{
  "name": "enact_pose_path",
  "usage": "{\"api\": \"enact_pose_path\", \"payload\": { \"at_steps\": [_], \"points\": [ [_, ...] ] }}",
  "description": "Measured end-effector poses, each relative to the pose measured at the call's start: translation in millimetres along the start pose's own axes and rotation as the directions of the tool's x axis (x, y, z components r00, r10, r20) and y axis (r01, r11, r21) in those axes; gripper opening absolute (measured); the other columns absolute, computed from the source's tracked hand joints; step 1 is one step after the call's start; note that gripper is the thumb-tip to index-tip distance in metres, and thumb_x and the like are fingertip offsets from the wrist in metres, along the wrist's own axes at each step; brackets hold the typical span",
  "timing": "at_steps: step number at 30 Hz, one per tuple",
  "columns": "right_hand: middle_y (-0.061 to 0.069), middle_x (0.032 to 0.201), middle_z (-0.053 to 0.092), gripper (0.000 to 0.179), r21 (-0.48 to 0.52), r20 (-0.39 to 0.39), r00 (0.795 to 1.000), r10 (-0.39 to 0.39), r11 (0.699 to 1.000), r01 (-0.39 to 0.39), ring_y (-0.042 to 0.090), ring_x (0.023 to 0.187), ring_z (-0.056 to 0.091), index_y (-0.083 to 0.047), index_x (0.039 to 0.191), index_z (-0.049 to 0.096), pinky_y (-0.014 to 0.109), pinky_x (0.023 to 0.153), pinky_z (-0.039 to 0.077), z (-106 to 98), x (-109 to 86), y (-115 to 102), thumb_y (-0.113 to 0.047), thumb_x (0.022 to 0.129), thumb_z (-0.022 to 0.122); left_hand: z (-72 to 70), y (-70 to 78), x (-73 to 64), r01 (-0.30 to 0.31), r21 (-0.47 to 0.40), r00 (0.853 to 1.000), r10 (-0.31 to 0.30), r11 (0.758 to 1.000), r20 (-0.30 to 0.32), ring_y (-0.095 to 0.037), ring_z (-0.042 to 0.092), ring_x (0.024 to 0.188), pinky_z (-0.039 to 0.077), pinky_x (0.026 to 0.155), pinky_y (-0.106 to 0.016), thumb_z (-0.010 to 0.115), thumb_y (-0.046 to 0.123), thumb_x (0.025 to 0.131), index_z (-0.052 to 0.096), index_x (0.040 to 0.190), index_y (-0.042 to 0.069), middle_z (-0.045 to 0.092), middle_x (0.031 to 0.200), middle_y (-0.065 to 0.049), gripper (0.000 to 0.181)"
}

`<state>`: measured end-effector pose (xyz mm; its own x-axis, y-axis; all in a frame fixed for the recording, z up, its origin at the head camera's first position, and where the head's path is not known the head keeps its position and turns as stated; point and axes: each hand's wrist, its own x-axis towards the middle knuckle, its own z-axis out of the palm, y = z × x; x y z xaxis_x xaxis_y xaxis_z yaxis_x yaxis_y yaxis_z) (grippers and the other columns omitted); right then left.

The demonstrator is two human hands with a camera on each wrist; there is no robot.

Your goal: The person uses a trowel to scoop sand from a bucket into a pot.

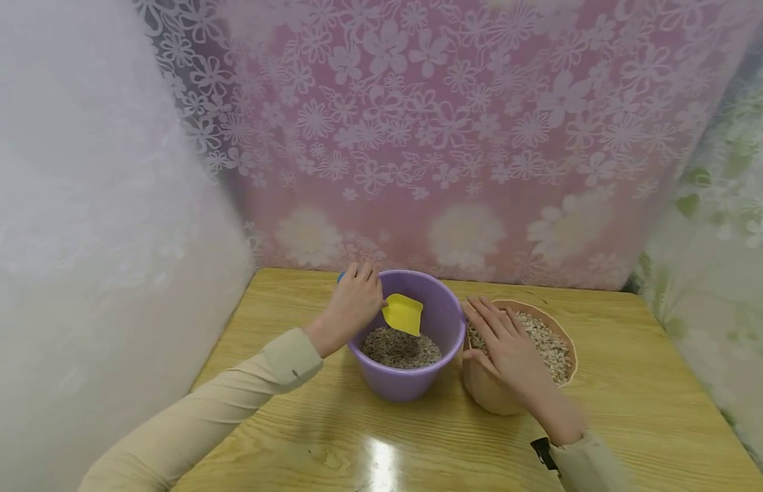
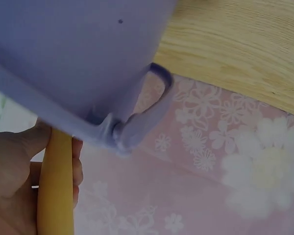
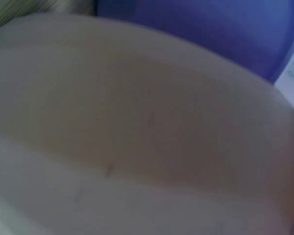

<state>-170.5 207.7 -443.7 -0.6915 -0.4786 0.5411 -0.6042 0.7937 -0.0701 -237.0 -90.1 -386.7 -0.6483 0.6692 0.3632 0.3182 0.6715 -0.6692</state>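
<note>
My left hand (image 1: 354, 307) grips the handle of a small yellow shovel (image 1: 403, 314) at the left rim of a purple bucket (image 1: 398, 384). Inside the bucket the blade hangs above a bed of small gravel (image 1: 393, 348). From the left wrist, fingers and thumb wrap the yellow handle (image 2: 56, 186), close beside the bucket's rim. My right hand (image 1: 510, 348), fingers extended, rests over the left side of a beige pot (image 1: 488, 393) that holds more gravel (image 1: 544, 342). The pot's pale outer wall (image 3: 152, 122) fills most of the right wrist view.
Bucket and pot stand side by side on a wood-grain table (image 1: 283, 437). A flower-patterned pink curtain (image 1: 418, 137) hangs behind the table's back edge. At the left is a pale wall (image 1: 111, 205). A side handle (image 2: 152, 107) sticks out from the bucket.
</note>
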Motion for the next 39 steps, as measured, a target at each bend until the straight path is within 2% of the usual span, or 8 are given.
{"api": "enact_pose_path", "payload": {
  "at_steps": [5, 9, 13, 18, 21, 26, 30, 39],
  "points": [
    [0.017, 0.160, 0.036, 0.082, -0.004, 0.055, 0.998, 0.015, 1.000, -0.015, 0.036, 0.146, 0.034, -0.007, 0.156, 0.036, 0.061, 0.115, 0.026, 9, 10.8, -7, -0.066, 0.101, 0.023, 7.7, 9.2, 2.6, -0.127, 0.144, 0.987, 0.112, 0.981, 0.112, -0.017, 0.048, 0.092, 0.035, 0.084, -0.031, 0.054, 0.033, 0.106, 0.071, 0.092, 0.018, 0.066, 0.094, 0.003, 0.027],
    [0.019, 0.159, 0.037, 0.085, -0.022, 0.072, 0.997, 0.008, 1.000, -0.006, 0.037, 0.146, 0.034, -0.005, 0.155, 0.038, 0.062, 0.114, 0.027, 12, 13.5, -10, -0.068, 0.100, 0.020, 9.7, 12.6, 6.0, -0.241, 0.218, 0.957, 0.194, 0.946, 0.216, -0.017, 0.050, 0.098, 0.034, 0.087, -0.032, 0.050, 0.020, 0.107, 0.074, 0.104, 0.020, 0.070, 0.106, 0.004, 0.024],
    [0.019, 0.159, 0.036, 0.089, -0.023, 0.074, 0.997, 0.015, 1.000, -0.013, 0.038, 0.146, 0.035, -0.004, 0.155, 0.038, 0.062, 0.115, 0.026, 13, 12.4, -10, -0.070, 0.099, 0.018, 8.8, 16.1, 9.3, -0.340, 0.266, 0.911, 0.246, 0.902, 0.330, -0.017, 0.052, 0.101, 0.034, 0.091, -0.033, 0.056, 0.022, 0.106, 0.075, 0.109, 0.025, 0.071, 0.109, 0.005, 0.020],
    [0.018, 0.160, 0.036, 0.089, -0.031, 0.065, 0.998, 0.014, 0.999, -0.012, 0.038, 0.145, 0.036, -0.004, 0.154, 0.039, 0.063, 0.114, 0.026, 16, 12.3, -11, -0.069, 0.099, 0.017, 7.9, 23.0, 13.8, -0.455, 0.278, 0.837, 0.299, 0.846, 0.458, -0.019, 0.049, 0.096, 0.034, 0.092, -0.035, 0.060, 0.028, 0.103, 0.069, 0.121, 0.029, 0.068, 0.105, 0.005, 0.021],
    [0.017, 0.160, 0.036, 0.087, -0.028, 0.060, 0.998, 0.013, 1.000, -0.012, 0.037, 0.145, 0.036, -0.003, 0.154, 0.040, 0.064, 0.113, 0.027, 16, 12.4, -11, -0.069, 0.100, 0.018, 10.1, 28.1, 16.8, -0.475, 0.279, 0.823, 0.309, 0.835, 0.476, -0.019, 0.049, 0.094, 0.035, 0.091, -0.036, 0.057, 0.039, 0.102, 0.067, 0.123, 0.028, 0.067, 0.102, 0.005, 0.026],
    [0.018, 0.160, 0.036, 0.088, -0.028, 0.066, 0.998, 0.023, 0.999, -0.021, 0.037, 0.145, 0.036, -0.003, 0.154, 0.039, 0.064, 0.114, 0.026, 17, 11.2, -12, -0.069, 0.100, 0.017, 17.1, 35.4, 19.6, -0.494, 0.279, 0.824, 0.342, 0.823, 0.452, -0.020, 0.045, 0.091, 0.035, 0.089, -0.036, 0.053, 0.042, 0.102, 0.066, 0.121, 0.025, 0.063, 0.098, 0.005, 0.029],
    [0.018, 0.160, 0.035, 0.088, -0.017, 0.087, 0.996, 0.037, 0.999, -0.035, 0.035, 0.147, 0.034, -0.005, 0.156, 0.037, 0.064, 0.115, 0.024, 17, 10.5, -14, -0.070, 0.099, 0.019, 25.1, 37.1, 20.7, -0.481, 0.232, 0.828, 0.351, 0.845, 0.437, -0.019, 0.041, 0.090, 0.032, 0.086, -0.035, 0.055, 0.042, 0.102, 0.068, 0.118, 0.027, 0.062, 0.096, 0.007, 0.025],
    [0.017, 0.162, 0.032, 0.086, -0.014, 0.103, 0.994, 0.046, 0.999, -0.045, 0.034, 0.149, 0.032, -0.006, 0.157, 0.035, 0.062, 0.117, 0.022, 16, 11.0, -13, -0.069, 0.100, 0.022, 41.9, 43.2, 29.0, -0.351, 0.154, 0.909, 0.296, 0.924, 0.295, -0.019, 0.035, 0.084, 0.029, 0.083, -0.034, 0.055, 0.025, 0.105, 0.072, 0.094, 0.025, 0.058, 0.083, 0.006, 0.021]
  ]
}}
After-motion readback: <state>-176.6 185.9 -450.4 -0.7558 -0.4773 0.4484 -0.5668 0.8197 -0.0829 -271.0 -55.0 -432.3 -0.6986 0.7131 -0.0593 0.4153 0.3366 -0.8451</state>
